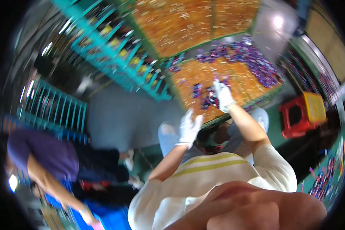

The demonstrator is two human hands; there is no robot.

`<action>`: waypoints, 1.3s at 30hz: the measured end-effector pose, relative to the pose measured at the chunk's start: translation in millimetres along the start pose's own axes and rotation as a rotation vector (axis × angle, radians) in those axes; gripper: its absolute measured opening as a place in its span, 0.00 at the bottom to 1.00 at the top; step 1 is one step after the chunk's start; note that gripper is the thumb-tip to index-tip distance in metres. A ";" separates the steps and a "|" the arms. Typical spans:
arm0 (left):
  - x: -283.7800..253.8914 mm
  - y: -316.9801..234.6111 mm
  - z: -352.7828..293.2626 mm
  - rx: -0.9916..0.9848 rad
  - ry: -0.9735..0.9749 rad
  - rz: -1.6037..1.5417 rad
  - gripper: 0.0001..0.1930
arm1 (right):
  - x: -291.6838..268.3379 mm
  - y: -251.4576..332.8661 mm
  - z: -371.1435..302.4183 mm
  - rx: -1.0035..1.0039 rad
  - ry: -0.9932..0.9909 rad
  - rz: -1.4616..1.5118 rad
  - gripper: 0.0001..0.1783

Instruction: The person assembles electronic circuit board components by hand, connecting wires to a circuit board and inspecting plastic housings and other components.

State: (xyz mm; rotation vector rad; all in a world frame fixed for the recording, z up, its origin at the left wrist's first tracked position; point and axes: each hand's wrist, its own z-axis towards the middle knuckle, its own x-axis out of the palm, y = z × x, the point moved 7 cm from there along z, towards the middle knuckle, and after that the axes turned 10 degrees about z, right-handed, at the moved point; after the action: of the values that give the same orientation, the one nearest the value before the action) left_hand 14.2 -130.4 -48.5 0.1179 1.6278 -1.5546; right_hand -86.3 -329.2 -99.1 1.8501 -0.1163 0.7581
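My left hand (190,128), in a white glove, is just off the near left edge of an orange-topped work table (188,79). Its thumb and fingers are apart, with nothing seen between them. Over the tabletop is my right hand (223,96), also white-gloved, its fingers stretched out beside a loose cluster of small dark purple and red pieces (207,100). Blur hides what kind of pieces these are and whether the fingertips touch any. A larger heap of similar shiny purple pieces (257,61) spreads along the far and right side of the table.
Beyond stands another orange-topped table (172,23). Teal racks (115,53) run along the left. A red stool (293,117) with a yellow piece on it (314,107) is at right. At lower left a person in a purple top (46,153) reaches toward a blue container (113,218).
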 end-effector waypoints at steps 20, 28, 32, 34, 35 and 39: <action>-95.7 -124.1 -29.8 0.760 -0.357 0.342 0.25 | 55.8 62.2 -131.5 0.347 0.562 1.196 0.19; -80.6 -127.4 -53.3 1.135 -0.263 0.683 0.12 | 90.4 15.5 -213.2 0.970 0.550 0.141 0.18; -89.5 -130.1 -45.7 1.131 -0.169 0.718 0.08 | 89.0 14.8 -210.3 0.892 0.746 0.103 0.12; -81.0 -124.9 -35.1 0.922 0.061 0.756 0.12 | 90.2 31.4 -195.8 0.358 0.895 -0.317 0.09; -84.5 -125.4 -33.1 0.858 0.111 0.678 0.16 | 95.8 46.0 -193.5 -0.071 0.946 -0.555 0.08; -61.5 -90.7 -29.6 0.169 1.011 0.089 0.28 | 131.6 99.6 -217.7 -1.342 1.060 -1.416 0.16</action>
State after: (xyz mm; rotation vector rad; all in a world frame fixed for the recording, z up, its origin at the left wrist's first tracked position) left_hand -16.2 -95.9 55.2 1.2101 2.1604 -1.6555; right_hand -120.4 -145.8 100.5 -0.1143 1.0075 0.2934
